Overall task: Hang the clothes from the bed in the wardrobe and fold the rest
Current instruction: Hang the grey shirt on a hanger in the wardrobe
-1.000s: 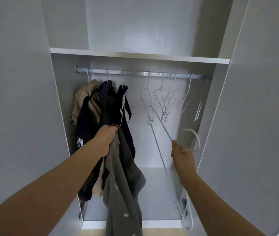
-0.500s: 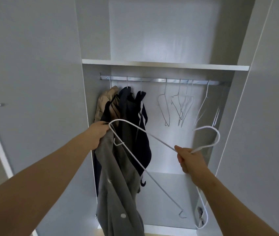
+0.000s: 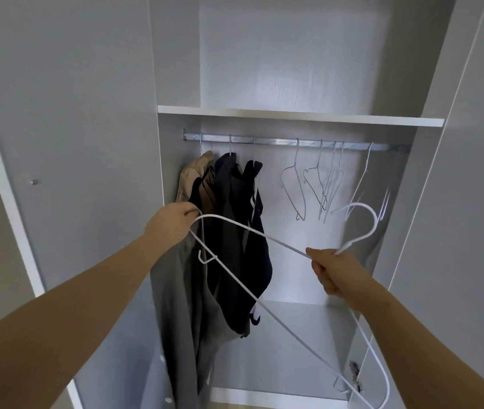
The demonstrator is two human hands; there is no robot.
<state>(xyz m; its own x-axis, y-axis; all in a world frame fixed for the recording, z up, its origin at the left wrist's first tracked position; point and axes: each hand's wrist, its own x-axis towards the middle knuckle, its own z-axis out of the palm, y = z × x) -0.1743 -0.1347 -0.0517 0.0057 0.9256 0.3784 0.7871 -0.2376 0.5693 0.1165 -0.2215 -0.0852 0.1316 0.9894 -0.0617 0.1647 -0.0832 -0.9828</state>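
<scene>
Shirt point(image 3: 175, 320), grey and buttoned, hangs limp from clenched left hand point(image 3: 169, 224); right hand point(image 3: 332, 268) pinches white wire hanger point(image 3: 258, 302).

Limp grey shirt point(image 3: 175, 320) hangs before the open wardrobe point(image 3: 293, 116), tilted white wire hanger point(image 3: 276, 240) meeting its top.

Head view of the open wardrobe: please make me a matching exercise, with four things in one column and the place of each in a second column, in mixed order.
Things
1. grey buttoned shirt
2. white wire hanger
3. bare silver wire hangers
4. beige garment

Places
A. on the metal rail, far left
B. hanging down from the left hand
C. gripped at its neck by the right hand
D. on the rail, right half

Pairs: 1-B, 2-C, 3-D, 4-A
</scene>
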